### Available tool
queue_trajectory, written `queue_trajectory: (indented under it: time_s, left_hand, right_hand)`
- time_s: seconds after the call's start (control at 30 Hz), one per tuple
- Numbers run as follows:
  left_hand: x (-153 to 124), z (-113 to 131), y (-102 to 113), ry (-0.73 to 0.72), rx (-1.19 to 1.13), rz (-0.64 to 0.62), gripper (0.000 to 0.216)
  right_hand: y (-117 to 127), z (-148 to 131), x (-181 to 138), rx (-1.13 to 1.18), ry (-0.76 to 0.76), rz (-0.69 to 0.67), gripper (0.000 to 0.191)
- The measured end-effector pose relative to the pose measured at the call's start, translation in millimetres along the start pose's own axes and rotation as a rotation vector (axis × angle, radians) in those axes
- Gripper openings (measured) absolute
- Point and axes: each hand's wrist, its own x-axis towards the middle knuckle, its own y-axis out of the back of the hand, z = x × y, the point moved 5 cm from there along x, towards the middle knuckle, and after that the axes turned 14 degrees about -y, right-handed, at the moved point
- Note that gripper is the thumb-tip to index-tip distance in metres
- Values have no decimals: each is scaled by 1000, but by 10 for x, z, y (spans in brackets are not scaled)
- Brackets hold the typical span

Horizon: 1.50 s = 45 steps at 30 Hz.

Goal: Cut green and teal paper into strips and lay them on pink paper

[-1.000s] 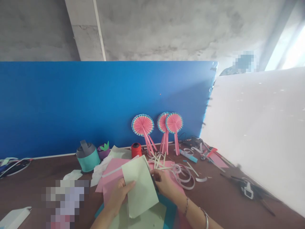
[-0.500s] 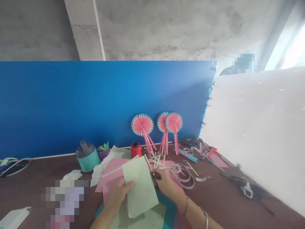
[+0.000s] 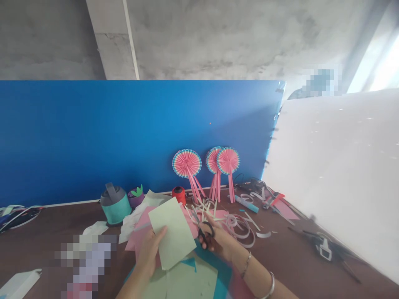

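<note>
Pale-green paper, pinched in the fingers of the left hand above sheets on the desk, has shifted clear of the black-handled scissors gripped by the right hand's fingers, suggesting cutting is paused.

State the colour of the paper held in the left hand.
Pale green; the paper shows best in the head view, the only one here.

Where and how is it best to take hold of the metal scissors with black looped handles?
Probably by the black looped handles, coming from the near right side, where the right hand holds them. The metal blades point away and to the left, so this side should keep fingers off the cutting edges.
</note>
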Motion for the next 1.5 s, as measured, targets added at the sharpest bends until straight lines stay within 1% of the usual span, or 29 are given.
queue_trajectory:
  time_s: [0.07,0.13,0.3,0.4,0.5,0.63,0.73,0.83,0.9,0.97,1.03,1.1,1.2,1.3,1.4,1.5]
  left_hand:
    - [-13,17,-6,6,-14,21,37]
    - [-22,27,-20,18,-31,31,39]
    - [-23,30,-33,22,-61,41,40]
    - [-19,20,-27,32,-67,36,41]
    - [-18,27,-27,27,-60,30,42]
    - [-25,49,-35,11,-44,44,40]
    - [-14,72,-34,-21,-60,59,38]
    - [10,113,24,-80,-41,139,34]
    - [21,156,73,-132,-14,202,30]
    - [20,202,109,-183,10,254,28]
    - [15,231,118,-213,14,270,27]
    - [12,235,105,-215,-7,251,28]
    - [10,224,111,-208,-29,258,33]
    - [5,245,135,-227,-14,285,36]
    - [-7,281,134,-233,12,296,37]
    - [-20,289,111,-209,15,309,36]
  right_hand:
    - [-3,-4,17,7,-19,-43,41]
    - [2,-28,11,42,-28,-89,36]
    - [45,-88,-26,219,-36,-205,36]
    - [78,-76,1,275,-56,-266,37]
    - [107,-72,33,264,-38,-301,37]
    - [75,-88,11,162,12,-333,41]
    - [14,-83,-29,27,58,-275,49]
    - [-56,-46,-55,-162,98,-166,49]
    - [-105,-12,-65,-322,117,-113,43]
    - [-150,18,-74,-486,126,-89,34]
    - [-180,33,-87,-612,132,-70,25]
    - [-200,32,-102,-695,138,-52,20]
    - [-206,21,-112,-749,138,-15,18]
    - [-200,5,-111,-748,162,12,16]
    - [-199,9,-111,-757,167,10,15]
    - [-200,14,-121,-774,164,13,16]
